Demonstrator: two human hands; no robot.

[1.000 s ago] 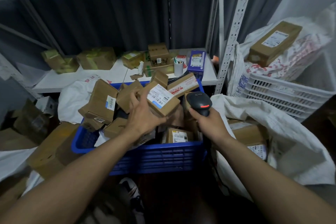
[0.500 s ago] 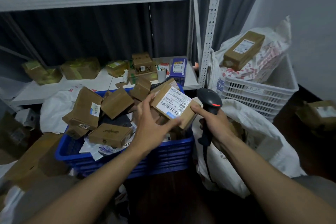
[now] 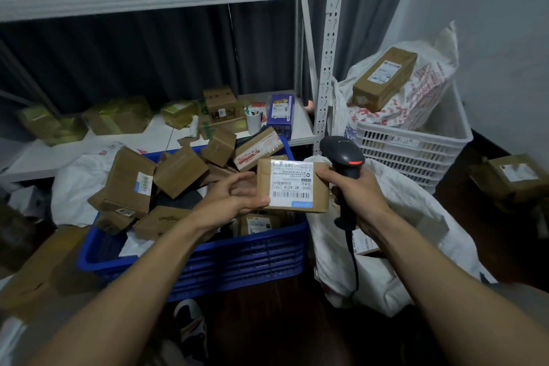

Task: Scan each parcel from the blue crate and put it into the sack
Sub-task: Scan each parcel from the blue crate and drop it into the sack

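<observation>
Head view: the left hand (image 3: 234,196) grips a brown parcel (image 3: 292,186) by its left edge, thumb on top and fingers curled beneath, with the white label facing up. The parcel hangs over the right near corner of the blue crate (image 3: 237,258) – which is heaped with more cardboard boxes – and just beside the open white sack (image 3: 401,217). The right hand (image 3: 356,196) is wrapped round the handle of a black scanner (image 3: 341,151), one finger touching the parcel's right edge. Behind the sack stands a white basket (image 3: 416,145).
</observation>
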